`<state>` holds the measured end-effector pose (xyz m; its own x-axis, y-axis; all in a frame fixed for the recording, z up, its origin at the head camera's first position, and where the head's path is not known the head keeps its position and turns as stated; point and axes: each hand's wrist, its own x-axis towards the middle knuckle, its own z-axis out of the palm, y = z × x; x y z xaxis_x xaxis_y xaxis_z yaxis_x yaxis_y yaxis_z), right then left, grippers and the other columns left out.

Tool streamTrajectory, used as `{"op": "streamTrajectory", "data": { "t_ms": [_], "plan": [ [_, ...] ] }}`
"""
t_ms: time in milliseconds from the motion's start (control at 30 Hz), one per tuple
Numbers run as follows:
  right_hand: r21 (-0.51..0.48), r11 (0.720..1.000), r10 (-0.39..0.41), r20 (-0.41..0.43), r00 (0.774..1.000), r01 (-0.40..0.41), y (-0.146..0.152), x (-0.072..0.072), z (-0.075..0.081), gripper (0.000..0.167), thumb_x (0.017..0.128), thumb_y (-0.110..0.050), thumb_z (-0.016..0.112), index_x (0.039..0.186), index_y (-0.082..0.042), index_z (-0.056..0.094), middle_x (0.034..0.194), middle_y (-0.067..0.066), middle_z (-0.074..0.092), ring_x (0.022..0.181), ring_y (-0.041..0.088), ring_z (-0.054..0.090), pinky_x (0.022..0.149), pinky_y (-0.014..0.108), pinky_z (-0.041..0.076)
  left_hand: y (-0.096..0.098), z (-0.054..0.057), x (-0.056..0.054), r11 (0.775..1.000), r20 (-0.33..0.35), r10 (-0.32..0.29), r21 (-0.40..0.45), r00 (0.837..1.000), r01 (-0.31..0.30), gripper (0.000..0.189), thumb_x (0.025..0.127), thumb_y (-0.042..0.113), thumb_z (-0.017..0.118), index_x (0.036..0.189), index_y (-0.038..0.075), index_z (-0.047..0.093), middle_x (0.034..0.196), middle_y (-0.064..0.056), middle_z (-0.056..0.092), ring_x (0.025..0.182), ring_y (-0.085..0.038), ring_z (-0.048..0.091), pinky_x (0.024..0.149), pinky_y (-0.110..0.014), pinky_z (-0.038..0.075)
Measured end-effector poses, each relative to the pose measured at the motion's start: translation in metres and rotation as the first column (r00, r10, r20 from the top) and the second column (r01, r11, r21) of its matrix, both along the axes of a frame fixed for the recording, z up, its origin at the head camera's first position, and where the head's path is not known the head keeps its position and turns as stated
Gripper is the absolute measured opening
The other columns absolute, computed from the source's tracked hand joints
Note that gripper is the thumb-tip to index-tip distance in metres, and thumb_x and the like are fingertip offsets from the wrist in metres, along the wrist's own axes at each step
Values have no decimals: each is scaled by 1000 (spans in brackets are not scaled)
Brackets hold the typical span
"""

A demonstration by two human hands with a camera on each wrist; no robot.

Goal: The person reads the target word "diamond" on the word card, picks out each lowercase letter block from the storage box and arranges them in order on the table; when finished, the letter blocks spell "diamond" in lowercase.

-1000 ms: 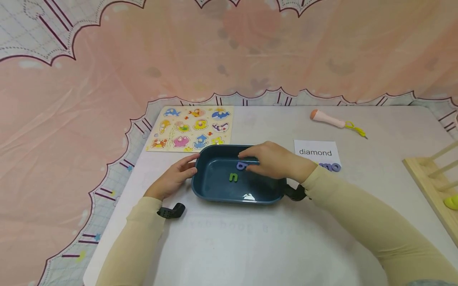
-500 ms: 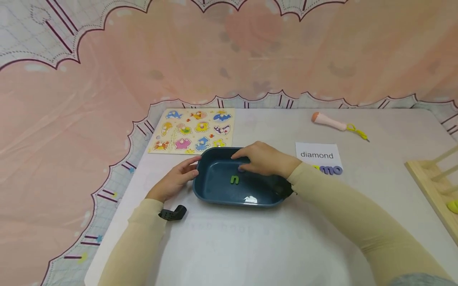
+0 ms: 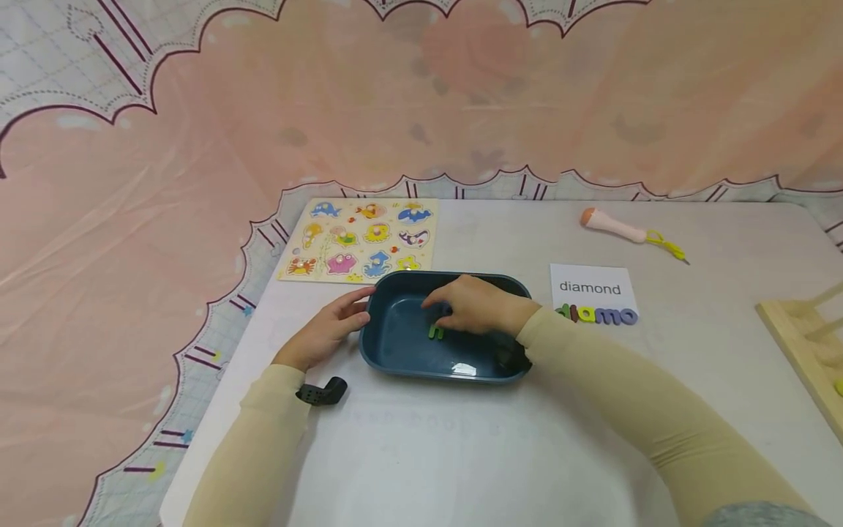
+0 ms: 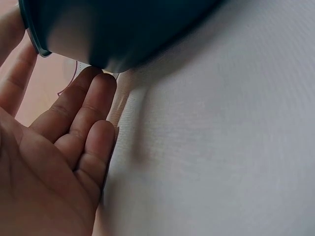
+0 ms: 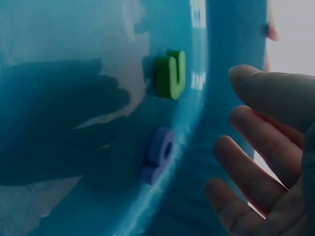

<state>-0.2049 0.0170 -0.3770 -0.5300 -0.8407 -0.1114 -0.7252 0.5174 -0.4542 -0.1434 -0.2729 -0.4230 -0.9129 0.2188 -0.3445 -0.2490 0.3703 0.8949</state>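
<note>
A dark blue rectangular tray stands on the table with two letter pieces inside. One is a green letter n; near it lies a purple letter with a round loop, mostly hidden by the hand in the head view. My right hand hovers inside the tray above the letters, fingers loosely bent and apart from both pieces in the right wrist view. At the tray's left end, my left hand rests its fingers against the outer wall.
Right of the tray, a white card reads "diamond", with colored letters "diamo" along its lower edge. A sea-animal peg board lies behind the tray. A pink pen-like stick and a wooden rack are farther right.
My right hand has moved slightly left and lower into the tray, now partly covering the green n and hiding the purple letter. My left hand stays at the tray's left end.
</note>
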Motion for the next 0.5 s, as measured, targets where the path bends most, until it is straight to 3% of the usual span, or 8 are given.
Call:
{"op": "streamTrajectory", "data": {
  "t_ms": [233, 500],
  "plan": [
    [0, 1000, 30, 24, 999, -30, -3, 2, -9, 35, 94, -18, 72, 128, -7, 68, 121, 8, 69, 103, 14, 64, 99, 35, 50, 0, 0, -1, 1000, -2, -2, -10, 1000, 2, 65, 101, 36, 61, 158, 23, 33, 158, -19, 33, 144, -39, 30, 114, -66, 18],
    [10, 1000, 27, 92, 995, -28, -5, 3, -11, 35, 94, -16, 73, 127, -6, 68, 119, 6, 70, 98, 12, 64, 96, 32, 51, 0, 0, -1, 1000, 4, 2, -25, 1000, -2, 63, 101, 37, 61, 157, 26, 35, 158, -18, 34, 144, -38, 31, 114, -65, 20]
  ]
}}
